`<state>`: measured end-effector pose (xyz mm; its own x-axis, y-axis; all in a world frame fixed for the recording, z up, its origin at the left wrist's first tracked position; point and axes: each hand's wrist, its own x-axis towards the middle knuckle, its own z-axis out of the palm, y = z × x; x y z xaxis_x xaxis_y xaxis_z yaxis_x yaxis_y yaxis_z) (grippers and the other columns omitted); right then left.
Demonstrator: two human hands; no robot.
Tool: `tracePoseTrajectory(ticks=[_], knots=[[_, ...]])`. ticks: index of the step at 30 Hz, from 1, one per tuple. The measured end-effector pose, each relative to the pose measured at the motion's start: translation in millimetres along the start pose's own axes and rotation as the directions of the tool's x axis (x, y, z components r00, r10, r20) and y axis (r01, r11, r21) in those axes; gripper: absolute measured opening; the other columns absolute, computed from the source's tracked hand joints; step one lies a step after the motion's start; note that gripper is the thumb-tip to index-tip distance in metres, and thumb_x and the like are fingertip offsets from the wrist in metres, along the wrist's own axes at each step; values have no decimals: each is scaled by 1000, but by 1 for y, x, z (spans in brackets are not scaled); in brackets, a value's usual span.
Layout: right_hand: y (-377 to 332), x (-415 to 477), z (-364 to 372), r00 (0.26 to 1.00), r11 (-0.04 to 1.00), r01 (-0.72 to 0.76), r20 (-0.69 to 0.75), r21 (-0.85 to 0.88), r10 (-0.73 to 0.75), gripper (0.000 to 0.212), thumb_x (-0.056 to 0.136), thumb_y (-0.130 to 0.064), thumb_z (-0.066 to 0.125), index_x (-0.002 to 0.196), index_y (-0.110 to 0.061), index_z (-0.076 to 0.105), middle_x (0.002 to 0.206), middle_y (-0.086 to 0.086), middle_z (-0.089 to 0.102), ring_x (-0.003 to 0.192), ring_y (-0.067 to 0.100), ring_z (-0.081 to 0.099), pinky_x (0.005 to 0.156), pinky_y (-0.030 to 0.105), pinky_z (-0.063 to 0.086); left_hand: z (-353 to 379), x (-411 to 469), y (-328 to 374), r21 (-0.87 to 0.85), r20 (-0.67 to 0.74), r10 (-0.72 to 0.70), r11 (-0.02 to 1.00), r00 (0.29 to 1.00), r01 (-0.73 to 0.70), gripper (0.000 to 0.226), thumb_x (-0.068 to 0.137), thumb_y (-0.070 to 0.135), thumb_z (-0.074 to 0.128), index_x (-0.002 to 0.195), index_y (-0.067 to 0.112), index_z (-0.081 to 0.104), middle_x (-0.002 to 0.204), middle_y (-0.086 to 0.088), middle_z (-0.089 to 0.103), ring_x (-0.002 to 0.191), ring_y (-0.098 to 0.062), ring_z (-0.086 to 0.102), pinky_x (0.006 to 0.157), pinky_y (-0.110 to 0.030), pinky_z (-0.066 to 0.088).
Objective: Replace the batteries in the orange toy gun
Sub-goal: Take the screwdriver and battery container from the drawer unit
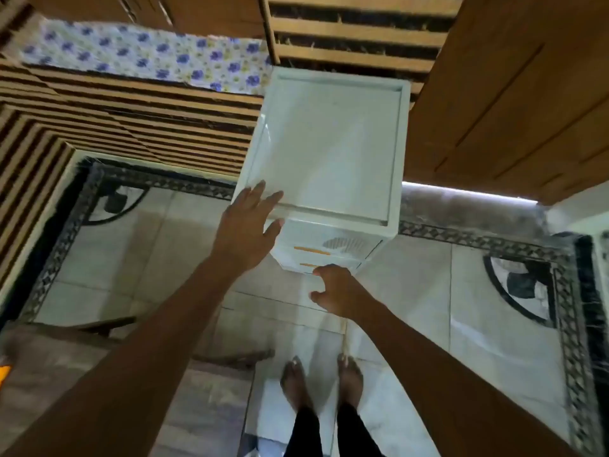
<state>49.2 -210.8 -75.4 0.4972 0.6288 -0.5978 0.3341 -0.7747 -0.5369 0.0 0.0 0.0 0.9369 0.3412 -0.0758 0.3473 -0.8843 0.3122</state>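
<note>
The left hand (pixel 245 230) rests flat, fingers spread, on the white drawer cabinet's (pixel 329 143) top, while the right hand (pixel 336 291) curls at its lower drawer (pixel 339 262), grip too blurred to tell.

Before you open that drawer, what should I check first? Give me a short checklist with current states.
1. Cabinet steadied: ok. The left hand lies flat on the front edge of the white cabinet.
2. Grip on the lower drawer: cannot tell. The right hand is curled at its front and hides the contact.
3. Upper drawer shut: ok, it looks closed.
4. Feet out of the drawer's path: ok, they stand back from the cabinet.
5. Sight of the toy gun: cannot tell. There is only an orange scrap at the left edge.
</note>
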Motion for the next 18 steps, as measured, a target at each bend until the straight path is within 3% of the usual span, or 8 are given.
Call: tracePoseTrajectory(ticks=[5,8,11,14,18], knots=[[3,62,27,994,987,-49,89,-154,63,57,95,-32,64,146,-11,49,163,12,28,142,39,42,109,53,47,28,16,-44,7,-87,153,988,984,-153,47,105,41,49,149,26,55,162,-8,42,150,-30,39,121,-54,34],[4,88,40,994,975,-79,63,-209,94,56,93,-30,64,145,-15,49,166,13,22,138,39,44,104,53,50,37,18,-55,-21,-148,205,977,968,-210,45,108,39,48,151,26,53,164,-5,40,153,-25,36,123,-52,31],[3,99,50,990,951,-109,49,-288,128,55,93,-23,62,146,-16,47,166,18,17,149,42,28,109,57,45,37,19,-60,-50,-179,226,970,958,-238,43,107,37,52,149,25,55,163,-4,42,152,-24,37,123,-51,31],[-4,99,59,989,935,-149,-31,-322,147,54,90,-16,64,142,-12,51,164,20,23,152,42,23,112,55,41,36,20,-62,-84,-219,246,959,944,-269,42,105,35,57,145,22,60,161,-6,44,148,-27,42,122,-45,32],[-9,78,74,979,922,-163,-171,-351,108,63,84,-6,69,143,-10,48,147,14,49,141,36,40,105,47,46,34,19,-61,-115,-234,237,956,943,-269,42,104,35,59,143,21,62,160,-5,45,147,-27,43,123,-28,23]])
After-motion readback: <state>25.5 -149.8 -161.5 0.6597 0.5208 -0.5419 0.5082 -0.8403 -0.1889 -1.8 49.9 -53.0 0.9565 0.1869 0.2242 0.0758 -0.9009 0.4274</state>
